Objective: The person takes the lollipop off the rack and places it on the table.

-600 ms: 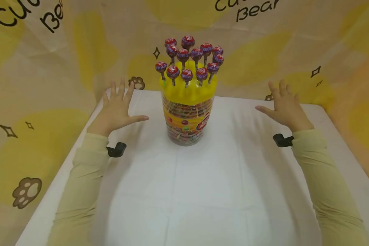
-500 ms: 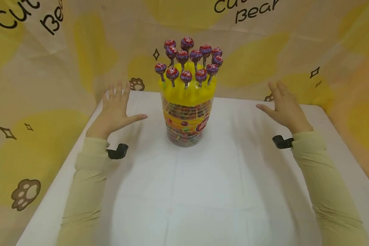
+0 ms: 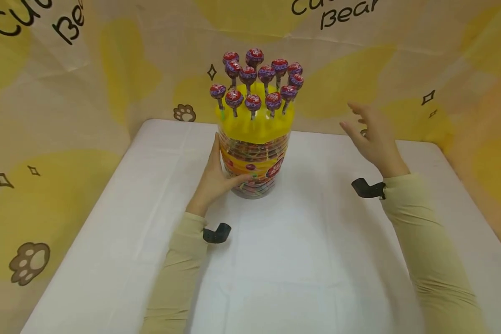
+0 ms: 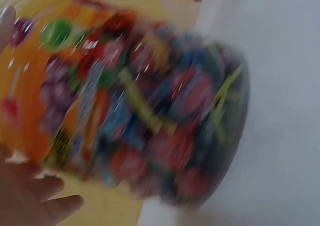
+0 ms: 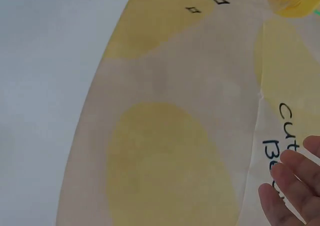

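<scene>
A clear jar (image 3: 250, 153) packed with wrapped lollipops stands upright on the white table, a fruit-printed orange label round its middle. Several lollipops (image 3: 253, 102) in red and purple wrappers stick up from its yellow top. My left hand (image 3: 214, 182) is at the jar's left side, thumb across the lower front and fingers along the side. In the left wrist view, the blurred jar (image 4: 135, 105) lies between the thumb and the extended fingers (image 4: 45, 193); firm contact cannot be told. My right hand (image 3: 377, 139) hovers right of the jar, fingers loosely bent, holding nothing.
The white table (image 3: 292, 260) reaches back to a cream and yellow printed cloth backdrop (image 3: 342, 83). A black wrist camera (image 3: 217, 233) sits at the left cuff and another black camera (image 3: 367, 188) at the right cuff.
My left hand has moved right, from beside the table's left edge to the jar. My right hand has shifted slightly left and its fingers have bent. The jar stands where it was.
</scene>
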`<move>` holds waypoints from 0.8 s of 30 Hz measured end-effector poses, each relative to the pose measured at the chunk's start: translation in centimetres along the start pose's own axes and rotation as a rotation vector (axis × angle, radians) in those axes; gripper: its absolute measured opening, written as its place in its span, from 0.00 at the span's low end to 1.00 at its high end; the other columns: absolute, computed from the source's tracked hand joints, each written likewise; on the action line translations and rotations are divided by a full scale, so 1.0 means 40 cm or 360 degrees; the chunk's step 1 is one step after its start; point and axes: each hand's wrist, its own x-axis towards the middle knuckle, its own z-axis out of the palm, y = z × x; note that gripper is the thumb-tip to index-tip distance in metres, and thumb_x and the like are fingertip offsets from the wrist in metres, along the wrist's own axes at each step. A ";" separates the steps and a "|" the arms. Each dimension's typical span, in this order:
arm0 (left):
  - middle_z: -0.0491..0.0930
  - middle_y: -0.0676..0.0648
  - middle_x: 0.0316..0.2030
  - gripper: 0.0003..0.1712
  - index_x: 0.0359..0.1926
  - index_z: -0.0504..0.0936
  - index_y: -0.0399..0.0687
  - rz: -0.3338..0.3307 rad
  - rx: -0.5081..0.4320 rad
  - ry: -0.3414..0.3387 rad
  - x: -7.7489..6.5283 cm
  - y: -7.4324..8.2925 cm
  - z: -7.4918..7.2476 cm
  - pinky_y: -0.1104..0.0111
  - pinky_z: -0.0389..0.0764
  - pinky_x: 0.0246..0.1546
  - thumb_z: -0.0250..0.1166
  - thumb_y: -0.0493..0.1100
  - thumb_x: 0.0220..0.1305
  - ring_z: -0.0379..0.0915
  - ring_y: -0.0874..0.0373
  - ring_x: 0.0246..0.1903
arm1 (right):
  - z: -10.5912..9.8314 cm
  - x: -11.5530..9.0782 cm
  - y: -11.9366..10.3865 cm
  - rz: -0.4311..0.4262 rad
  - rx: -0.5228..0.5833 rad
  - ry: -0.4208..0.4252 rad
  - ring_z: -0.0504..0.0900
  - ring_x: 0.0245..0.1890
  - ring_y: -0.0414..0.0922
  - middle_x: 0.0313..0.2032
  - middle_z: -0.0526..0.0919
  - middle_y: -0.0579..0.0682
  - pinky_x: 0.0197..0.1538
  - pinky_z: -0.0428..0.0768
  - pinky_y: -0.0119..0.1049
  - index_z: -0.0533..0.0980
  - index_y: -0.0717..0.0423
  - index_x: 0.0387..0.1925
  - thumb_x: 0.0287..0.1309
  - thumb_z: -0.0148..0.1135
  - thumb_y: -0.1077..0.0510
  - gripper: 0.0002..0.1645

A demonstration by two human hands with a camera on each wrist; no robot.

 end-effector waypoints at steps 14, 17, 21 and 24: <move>0.55 0.49 0.70 0.63 0.74 0.41 0.55 -0.0040 -0.0181 0.0300 0.020 0.018 0.049 0.57 0.60 0.66 0.74 0.54 0.48 0.53 0.54 0.68 | 0.095 0.078 -0.099 -0.0176 0.0405 0.0249 0.79 0.48 0.48 0.49 0.80 0.60 0.53 0.77 0.33 0.76 0.69 0.51 0.61 0.59 0.65 0.17; 0.56 0.50 0.69 0.62 0.74 0.43 0.58 -0.0038 -0.0213 0.0262 0.041 0.014 0.036 0.56 0.61 0.66 0.74 0.54 0.48 0.54 0.53 0.67 | 0.112 0.101 -0.118 0.0017 0.0665 0.0297 0.81 0.44 0.42 0.46 0.82 0.57 0.51 0.78 0.29 0.78 0.67 0.49 0.61 0.60 0.63 0.16; 0.57 0.51 0.69 0.60 0.74 0.45 0.59 -0.0070 -0.0248 0.0177 0.065 0.007 0.014 0.55 0.59 0.66 0.75 0.51 0.48 0.54 0.52 0.67 | 0.141 0.125 -0.136 0.0194 0.1193 0.0341 0.81 0.42 0.42 0.43 0.83 0.54 0.52 0.78 0.33 0.79 0.67 0.46 0.59 0.61 0.64 0.14; 0.56 0.52 0.70 0.61 0.74 0.45 0.58 -0.0141 -0.0260 0.0109 0.074 -0.001 0.003 0.55 0.59 0.67 0.76 0.50 0.47 0.54 0.51 0.67 | 0.163 0.132 -0.139 0.0204 0.1401 0.0346 0.81 0.43 0.46 0.41 0.83 0.52 0.53 0.78 0.35 0.80 0.65 0.44 0.58 0.62 0.65 0.12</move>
